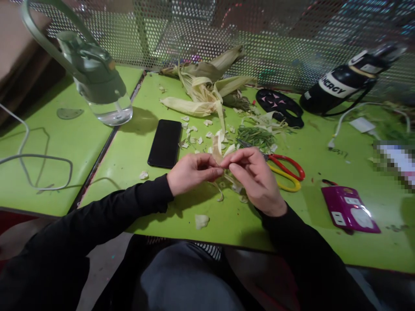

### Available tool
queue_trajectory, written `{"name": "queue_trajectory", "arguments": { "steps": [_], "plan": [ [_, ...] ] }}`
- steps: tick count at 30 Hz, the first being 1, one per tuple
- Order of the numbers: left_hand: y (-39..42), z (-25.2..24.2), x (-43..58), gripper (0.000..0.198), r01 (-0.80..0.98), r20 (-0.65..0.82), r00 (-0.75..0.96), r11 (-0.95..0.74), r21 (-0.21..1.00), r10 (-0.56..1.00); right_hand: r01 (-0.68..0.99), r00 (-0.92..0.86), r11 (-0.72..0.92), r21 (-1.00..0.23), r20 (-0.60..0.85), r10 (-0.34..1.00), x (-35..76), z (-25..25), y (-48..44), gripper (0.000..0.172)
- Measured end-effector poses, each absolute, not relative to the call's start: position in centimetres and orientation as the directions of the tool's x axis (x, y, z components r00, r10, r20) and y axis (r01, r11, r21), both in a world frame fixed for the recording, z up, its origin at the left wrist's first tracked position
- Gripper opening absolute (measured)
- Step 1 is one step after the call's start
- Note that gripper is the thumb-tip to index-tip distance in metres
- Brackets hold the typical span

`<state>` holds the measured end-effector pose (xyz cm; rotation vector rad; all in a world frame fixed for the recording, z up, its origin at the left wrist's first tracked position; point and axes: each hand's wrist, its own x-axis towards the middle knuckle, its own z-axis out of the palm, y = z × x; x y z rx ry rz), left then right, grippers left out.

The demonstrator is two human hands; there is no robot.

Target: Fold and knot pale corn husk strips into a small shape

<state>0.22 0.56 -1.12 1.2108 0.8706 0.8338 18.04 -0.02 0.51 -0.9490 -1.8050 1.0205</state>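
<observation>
1. A pale dry corn-husk strip (218, 149) is held above the bright green desk (136, 207), just right of the black smartphone (165, 143) and nearer the person than it.
2. The strip is pinched by the left hand (191, 172). Its grip is narrow, with thumb and forefinger closed on the strip's lower end.
3. The same strip is pinched from the other side by the right hand (254, 179). Its grip is likewise closed, and the fingertips of both hands are almost touching.
4. The step in hand is judged to be the splitting or tearing of the strip lengthwise, since the two pinches are set side by side on one end.
5. The next move is judged to call for a steady pull apart along the grain. Both pinches would have to be kept tight so that the strip is not snapped across.
6. Small pale husk scraps (201, 221) are scattered on the desk around and below the phone.
7. A heap of loose yellowed corn husks (204, 93) is seen beyond the phone, towards the mesh screen.
8. Red-and-yellow-handled scissors (285, 170) are lying well to the right of the phone, past the right hand and untouched.
9. A pile of thin green shreds (256, 137) is seen right of the phone, just beyond the scissors.
</observation>
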Motion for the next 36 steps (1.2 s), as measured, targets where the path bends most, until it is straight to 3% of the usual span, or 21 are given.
{"name": "queue_trajectory", "arguments": {
  "steps": [6, 10, 14, 18, 21, 24, 27, 33, 36],
  "plan": [
    [0.5, -1.2, 0.2, 0.010, -0.016, -0.097, 0.385, 0.111, 0.994, 0.918, 0.390, -0.355, 0.392, -0.833, 0.256, 0.899, 18.1, 0.3, 0.5, 0.011],
    [0.5, -0.9, 0.4, 0.011, -0.141, -0.207, 0.413, 0.287, 0.948, 0.887, 0.492, -0.389, 0.452, -0.744, 0.276, 0.879, 17.9, 0.3, 0.5, 0.011],
    [0.2, -0.7, 0.7, 0.007, -0.263, -0.350, 0.445, 0.494, 0.829, 0.824, 0.558, -0.363, 0.477, -0.679, 0.318, 0.876, 17.5, 0.0, 0.2, 0.010],
    [-0.1, -0.8, 0.8, 0.012, -0.331, -0.370, 0.491, 0.562, 0.758, 0.789, 0.528, -0.310, 0.373, -0.763, 0.237, 0.921, 17.2, -0.5, 0.0, 0.011],
    [0.0, -1.1, 0.8, 0.019, -0.317, -0.334, 0.497, 0.525, 0.790, 0.801, 0.510, -0.275, 0.319, -0.799, 0.200, 0.940, 17.0, -0.8, -0.1, 0.012],
    [0.1, -1.1, 0.7, 0.019, -0.257, -0.296, 0.461, 0.445, 0.858, 0.836, 0.501, -0.260, 0.316, -0.805, 0.208, 0.943, 16.9, -1.0, -0.2, 0.012],
    [0.1, -0.7, 0.7, 0.005, -0.255, -0.273, 0.474, 0.427, 0.867, 0.837, 0.478, -0.252, 0.325, -0.816, 0.228, 0.941, 16.9, -1.1, -0.1, 0.011],
    [0.0, 0.1, 0.5, 0.015, -0.236, -0.349, 0.441, 0.482, 0.844, 0.827, 0.424, -0.230, 0.452, -0.784, 0.390, 0.892, 17.2, -0.7, -0.4, 0.004],
    [0.0, 0.0, 0.6, 0.015, -0.195, -0.341, 0.462, 0.469, 0.861, 0.819, 0.397, -0.217, 0.420, -0.816, 0.361, 0.907, 17.4, -0.4, -0.7, 0.012]
  ]
}}
